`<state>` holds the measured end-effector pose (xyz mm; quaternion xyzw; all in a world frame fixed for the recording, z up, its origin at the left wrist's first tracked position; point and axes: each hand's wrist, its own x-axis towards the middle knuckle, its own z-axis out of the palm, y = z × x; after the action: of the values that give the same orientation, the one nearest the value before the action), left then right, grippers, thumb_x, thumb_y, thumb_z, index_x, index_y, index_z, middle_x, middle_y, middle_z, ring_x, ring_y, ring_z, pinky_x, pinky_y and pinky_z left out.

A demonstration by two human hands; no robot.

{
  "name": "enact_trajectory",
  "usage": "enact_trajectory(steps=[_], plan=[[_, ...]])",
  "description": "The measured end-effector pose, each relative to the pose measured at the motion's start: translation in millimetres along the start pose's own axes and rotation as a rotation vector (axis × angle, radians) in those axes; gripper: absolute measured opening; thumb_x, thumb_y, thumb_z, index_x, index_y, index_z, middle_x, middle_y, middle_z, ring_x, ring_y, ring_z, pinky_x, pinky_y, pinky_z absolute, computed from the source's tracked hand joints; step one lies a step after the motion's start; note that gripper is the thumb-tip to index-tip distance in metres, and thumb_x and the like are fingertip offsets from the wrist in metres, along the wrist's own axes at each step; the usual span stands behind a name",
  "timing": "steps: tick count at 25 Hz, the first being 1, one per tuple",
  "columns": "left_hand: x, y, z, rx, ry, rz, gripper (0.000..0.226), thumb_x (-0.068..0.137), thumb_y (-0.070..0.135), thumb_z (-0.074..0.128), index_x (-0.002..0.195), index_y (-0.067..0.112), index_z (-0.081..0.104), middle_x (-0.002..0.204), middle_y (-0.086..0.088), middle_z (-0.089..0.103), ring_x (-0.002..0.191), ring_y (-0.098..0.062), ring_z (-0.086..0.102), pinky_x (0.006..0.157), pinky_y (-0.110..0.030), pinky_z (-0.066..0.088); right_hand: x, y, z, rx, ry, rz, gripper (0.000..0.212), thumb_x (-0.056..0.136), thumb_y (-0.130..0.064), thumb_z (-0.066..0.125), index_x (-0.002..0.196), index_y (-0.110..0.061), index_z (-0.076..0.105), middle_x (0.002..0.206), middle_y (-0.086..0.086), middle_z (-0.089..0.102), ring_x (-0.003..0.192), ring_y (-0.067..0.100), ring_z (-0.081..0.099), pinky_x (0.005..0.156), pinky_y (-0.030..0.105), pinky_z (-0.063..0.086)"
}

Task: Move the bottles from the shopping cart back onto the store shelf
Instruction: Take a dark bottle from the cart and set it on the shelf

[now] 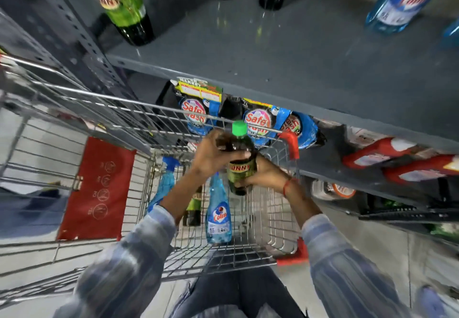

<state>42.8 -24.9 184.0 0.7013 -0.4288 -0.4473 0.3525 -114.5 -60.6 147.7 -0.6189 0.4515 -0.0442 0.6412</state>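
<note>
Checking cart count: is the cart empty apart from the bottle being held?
No. Blue spray bottles and another dark bottle lie in the cart below the dark bottle held by both hands.

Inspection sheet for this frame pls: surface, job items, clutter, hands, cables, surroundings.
Surface: grey shelf, mostly bare in the middle; four dark bottles with green labels at the back left, the nearest one leaning in view, a blue bottle at right.
Job items: dark bottle with green cap held above the cart; two blue spray bottles, one in the middle, and another dark bottle remain inside.
Clutter: nothing seen.
Hands: left hand grips the held bottle's shoulder; right hand grips its body.
Cables: nothing seen.
Surroundings: detergent pouches and red bottles on the lower shelf; tiled floor.
</note>
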Motion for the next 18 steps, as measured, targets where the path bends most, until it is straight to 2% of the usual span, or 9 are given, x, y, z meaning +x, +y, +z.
enact_trajectory(steps=[1,3,6,9,12,14,18], plan=[[-3.2,24.4,-14.7,-0.007,0.047,0.075,0.052,0.047,0.04,0.088,0.084,0.034,0.053,0.088,0.007,0.068,0.086,-0.007,0.065,0.076,-0.024,0.053,-4.5,-24.3,-6.4,0.017,0.029,-0.061,0.079,0.062,0.003,0.08,0.13,-0.008,0.04,0.125,0.013,0.06,0.115,0.025,0.057,0.097,0.032,0.051],[-4.0,72.8,-44.5,-0.03,0.163,0.223,0.05,0.044,0.041,0.089,0.08,0.036,0.054,0.08,0.015,0.068,0.075,0.008,0.064,0.068,-0.011,0.051,-9.8,-74.5,-18.0,-0.025,0.155,-0.206,0.076,0.062,-0.007,0.083,0.127,-0.011,0.044,0.123,0.012,0.063,0.114,0.024,0.059,0.099,0.038,0.05],[11.5,134.2,-83.7,-0.09,0.276,0.405,0.046,0.046,0.038,0.089,0.078,0.035,0.056,0.074,0.016,0.067,0.07,0.012,0.063,0.061,-0.004,0.047,-5.4,-139.2,-32.7,-0.08,0.384,-0.371,0.075,0.064,-0.02,0.083,0.127,-0.014,0.044,0.122,0.012,0.064,0.112,0.026,0.06,0.099,0.043,0.049],[39.1,169.9,-108.6,-0.088,0.323,0.47,0.05,0.048,0.035,0.089,0.085,0.03,0.055,0.085,0.009,0.069,0.08,0.0,0.066,0.071,-0.015,0.053,15.4,-178.0,-39.9,-0.082,0.528,-0.445,0.075,0.071,-0.024,0.078,0.133,-0.013,0.038,0.125,0.014,0.062,0.114,0.028,0.059,0.099,0.043,0.049],[72.5,180.5,-120.9,-0.027,0.354,0.45,0.058,0.052,0.03,0.088,0.097,0.015,0.056,0.098,-0.006,0.069,0.089,-0.015,0.064,0.082,-0.033,0.054,45.5,-203.8,-41.1,-0.052,0.566,-0.443,0.078,0.071,-0.012,0.077,0.135,-0.009,0.032,0.13,0.017,0.056,0.118,0.03,0.054,0.1,0.042,0.046],[91.2,179.1,-127.1,-0.038,0.357,0.432,0.061,0.054,0.028,0.088,0.102,0.012,0.053,0.103,-0.008,0.067,0.096,-0.02,0.064,0.089,-0.043,0.054,67.3,-214.7,-41.3,-0.039,0.57,-0.437,0.077,0.071,-0.004,0.075,0.135,-0.008,0.031,0.131,0.02,0.053,0.12,0.033,0.052,0.101,0.046,0.044],[118.0,174.7,-139.0,-0.034,0.342,0.456,0.064,0.056,0.03,0.086,0.107,0.015,0.049,0.106,-0.007,0.068,0.1,-0.02,0.065,0.092,-0.048,0.052,99.2,-225.6,-44.7,-0.002,0.581,-0.427,0.072,0.076,0.0,0.068,0.136,-0.01,0.03,0.133,0.02,0.049,0.122,0.036,0.049,0.097,0.046,0.047]])
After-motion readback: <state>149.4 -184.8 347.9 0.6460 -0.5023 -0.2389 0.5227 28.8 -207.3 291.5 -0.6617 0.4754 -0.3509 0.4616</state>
